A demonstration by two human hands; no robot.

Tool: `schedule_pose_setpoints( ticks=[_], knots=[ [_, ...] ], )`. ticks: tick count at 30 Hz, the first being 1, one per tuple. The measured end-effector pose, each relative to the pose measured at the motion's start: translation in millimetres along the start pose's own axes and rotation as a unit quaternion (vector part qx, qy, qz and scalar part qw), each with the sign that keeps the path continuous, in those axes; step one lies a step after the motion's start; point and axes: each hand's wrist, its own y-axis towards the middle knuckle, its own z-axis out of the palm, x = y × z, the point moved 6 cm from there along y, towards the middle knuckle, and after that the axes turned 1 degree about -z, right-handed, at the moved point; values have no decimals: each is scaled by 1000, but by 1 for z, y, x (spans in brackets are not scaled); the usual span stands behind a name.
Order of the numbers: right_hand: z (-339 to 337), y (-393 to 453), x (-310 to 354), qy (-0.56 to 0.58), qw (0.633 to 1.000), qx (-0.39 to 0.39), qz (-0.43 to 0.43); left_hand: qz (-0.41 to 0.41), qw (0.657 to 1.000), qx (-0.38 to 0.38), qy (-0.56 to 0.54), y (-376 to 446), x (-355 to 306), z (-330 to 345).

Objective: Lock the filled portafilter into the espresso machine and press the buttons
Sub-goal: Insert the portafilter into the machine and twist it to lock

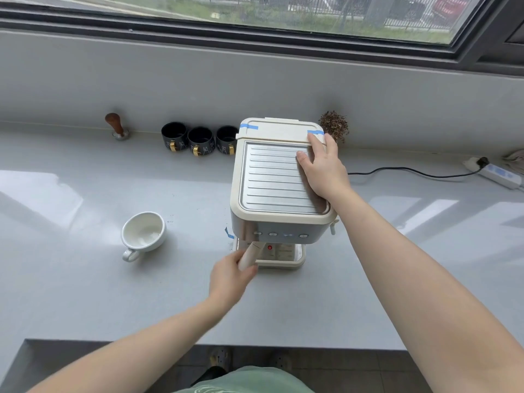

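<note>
Now, portafilter handle (pixel 251 255) inside left fingers (pixel 246 272)

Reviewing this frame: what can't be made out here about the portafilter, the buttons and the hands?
- Portafilter basket and whether it is locked: head view, hidden under the espresso machine body; only the handle shows.
- Button symbols: too small and foreshortened.
- Left hand fingers: motion-blurred around the handle.
- Right hand palm: pressed flat on the machine top, underside unseen.
</note>
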Motion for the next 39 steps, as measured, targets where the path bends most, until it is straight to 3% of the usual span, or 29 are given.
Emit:
schedule_pose_setpoints(
  ticks=[4,8,11,13,15,24,28,32,39],
  knots=[
    [0,0,-1,-4,1000,-2,-1,12,998,-62,29,-10,-5,8],
    [0,1,-1,2,1000,-1,0,8,997,-51,55,-12,-8,12],
    [0,1,-2,11,1000,-1,-1,-60,994,64,-64,-8,-5,18],
    [1,1,-2,13,1000,0,1,-136,956,186,-179,-6,-4,22],
    [2,1,-3,10,1000,4,8,-183,925,236,-234,-8,-5,23],
    [7,3,-7,39,999,2,22,-266,909,22,-322,-29,-19,78],
    [7,2,-7,56,998,9,21,-236,900,98,-353,-26,-19,71],
    [6,2,-8,72,997,8,20,-202,848,230,-432,-26,-15,71],
    [4,0,-6,84,996,-2,11,-254,875,58,-408,-28,-16,80]
  ],
)
